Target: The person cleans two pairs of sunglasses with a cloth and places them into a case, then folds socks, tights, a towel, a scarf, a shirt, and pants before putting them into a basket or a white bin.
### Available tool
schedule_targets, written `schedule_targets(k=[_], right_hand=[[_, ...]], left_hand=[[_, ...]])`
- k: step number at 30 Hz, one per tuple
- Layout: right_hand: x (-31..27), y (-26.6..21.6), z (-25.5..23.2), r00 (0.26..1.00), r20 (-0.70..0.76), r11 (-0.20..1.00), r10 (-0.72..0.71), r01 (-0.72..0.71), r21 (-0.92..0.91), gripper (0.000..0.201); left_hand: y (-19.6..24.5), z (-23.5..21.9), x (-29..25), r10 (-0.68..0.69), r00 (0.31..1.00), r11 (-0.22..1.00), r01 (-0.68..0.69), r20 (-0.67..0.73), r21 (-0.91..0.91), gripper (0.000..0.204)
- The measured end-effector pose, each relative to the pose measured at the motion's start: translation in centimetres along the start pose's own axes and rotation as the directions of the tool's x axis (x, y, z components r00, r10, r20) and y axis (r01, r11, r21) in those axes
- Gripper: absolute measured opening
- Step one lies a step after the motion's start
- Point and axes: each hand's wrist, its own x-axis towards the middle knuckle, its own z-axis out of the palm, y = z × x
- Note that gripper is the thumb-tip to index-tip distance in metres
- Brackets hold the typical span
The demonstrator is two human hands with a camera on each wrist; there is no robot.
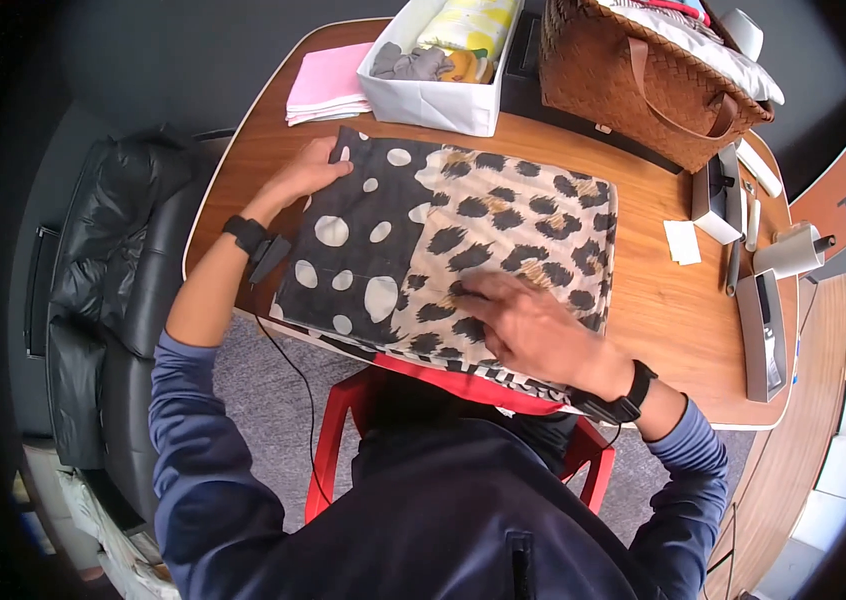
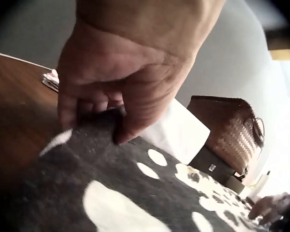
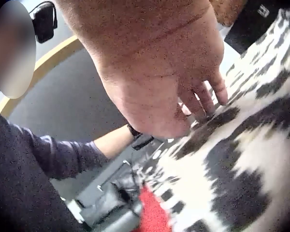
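A folded cloth point(image 1: 533, 210) lies across the front of the wooden table, leopard print on its right part and black with white dots on its left. At its far left corner my left hand point(image 1: 315, 170) pinches the dark edge. In the left wrist view, the thumb and fingers of the left hand point(image 2: 121, 77) close over a bit of the dotted cloth point(image 2: 121, 159). My right hand point(image 1: 533, 322) rests palm down on the leopard part near the front edge. Its fingertips point(image 3: 221, 94) touch the print in the right wrist view.
Behind the cloth stand a white fabric bin point(image 1: 438, 103) and a woven brown basket point(image 1: 623, 85). Folded pink cloths point(image 1: 328, 78) lie at the back left. A white paper point(image 1: 682, 242), a roll point(image 1: 791, 252) and a grey-white box point(image 1: 763, 335) are at the right. Red fabric point(image 1: 453, 383) hangs at the front edge.
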Motion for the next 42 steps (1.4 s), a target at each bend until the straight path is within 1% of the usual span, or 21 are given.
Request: schedule_targets(k=[1,2,4,5,7,10,13,14,16,18,22,25,28,31,32,34,35,37,38,41,42], right_hand=[[-0.3,0.1,0.3,1.0,0.012,0.997,0.002,-0.003,0.078,0.056],[-0.5,0.5,0.0,0.991,-0.006,0.897,0.131,-0.116,0.426,0.056],[-0.2,0.5,-1.1,0.928,0.093,0.344,0.36,-0.224,0.912,0.056],[0.3,0.6,-1.9,0.908,0.137,0.021,0.396,-0.158,0.987,0.065],[0.5,0.8,-2.0,0.915,0.119,-0.348,0.385,0.025,0.937,0.075],[-1.1,0.4,-1.1,0.92,0.073,-0.516,0.384,0.149,0.843,0.069],[-3.5,1.7,0.0,0.904,0.023,-0.531,0.428,0.231,0.816,0.062],[-3.8,1.2,-0.9,0.813,0.146,-0.449,0.564,0.154,0.88,0.054],[-4.7,2.2,0.0,0.716,0.172,-0.346,0.676,0.102,0.933,0.06],[-4.5,2.3,0.9,0.663,0.117,-0.228,0.74,0.084,0.97,0.071],[-4.8,3.7,3.1,0.66,0.023,-0.025,0.751,-0.006,1.0,0.083],[-5.0,3.7,2.7,0.69,0.041,-0.003,0.723,-0.056,0.998,0.084],[-4.8,3.5,2.7,0.682,0.004,0.037,0.731,-0.045,0.998,0.085],[-4.3,3.1,2.7,0.669,0.018,0.018,0.743,-0.047,0.999,0.086],[-4.5,2.5,2.2,0.667,0.058,-0.016,0.743,-0.069,0.998,0.086],[-5.6,1.1,2.0,0.692,0.086,-0.093,0.717,-0.027,0.995,0.081],[-6.5,0.0,2.4,0.611,0.128,-0.076,0.781,-0.111,0.991,0.083],[-8.3,-1.8,2.8,0.747,0.073,0.039,0.661,-0.132,0.991,0.083],[-8.1,-2.2,4.4,0.74,-0.033,0.079,0.672,-0.027,0.997,0.078],[-8.3,-3.1,2.5,0.665,0.051,0.339,0.745,-0.443,0.83,0.07],[-8.3,-2.1,4.8,0.699,-0.097,0.385,0.708,-0.268,0.883,0.054]], left_hand=[[1.4,-0.4,-0.6,0.01,1.0,1.0,-0.01,-0.017,-0.003,0.031],[2.7,-0.9,-0.9,0.024,1.0,1.0,-0.024,0.003,-0.006,0.035],[6.5,-2.4,-2.2,0.049,0.992,0.98,-0.026,0.117,-0.196,0.044],[10.1,-3.0,-3.3,0.016,0.978,0.954,0.048,0.209,-0.295,0.047],[13.2,-2.9,-1.8,0.139,0.912,0.911,0.035,0.385,-0.411,0.056],[18.0,2.7,-0.7,0.144,0.863,0.774,0.207,0.484,-0.599,0.072],[20.9,9.4,-1.5,0.335,0.705,0.652,0.306,0.625,-0.694,0.081],[21.7,9.8,-1.9,0.311,0.722,0.763,0.197,0.618,-0.615,0.071],[20.6,11.5,1.5,0.424,0.812,0.876,-0.257,0.4,-0.407,0.059],[18.8,12.2,4.1,0.669,0.738,0.743,-0.667,0.089,-0.051,0.043],[17.7,12.6,6.1,0.612,0.756,0.726,-0.654,0.231,0.213,0.053],[18.2,12.6,6.4,0.651,0.699,0.663,-0.713,0.296,0.228,0.06],[19.8,13.8,7.8,0.637,0.679,0.741,-0.669,0.366,-0.049,0.065],[21.1,15.1,9.0,0.669,0.649,0.721,-0.685,0.363,-0.103,0.064],[20.9,15.4,9.2,0.74,0.593,0.609,-0.791,0.318,0.059,0.054],[21.5,12.7,10.1,0.683,0.537,0.66,-0.744,0.495,-0.103,0.046],[21.9,11.0,9.9,0.649,0.492,0.691,-0.701,0.58,-0.177,0.042],[20.7,8.5,8.7,0.637,0.541,0.768,-0.504,0.549,-0.395,0.03],[20.3,7.7,8.1,0.616,0.584,0.786,-0.407,0.529,-0.466,0.028],[20.6,6.5,7.2,0.615,0.628,0.762,-0.318,0.476,-0.564,0.025],[20.9,6.1,7.1,0.627,0.621,0.748,-0.308,0.471,-0.588,0.024]])
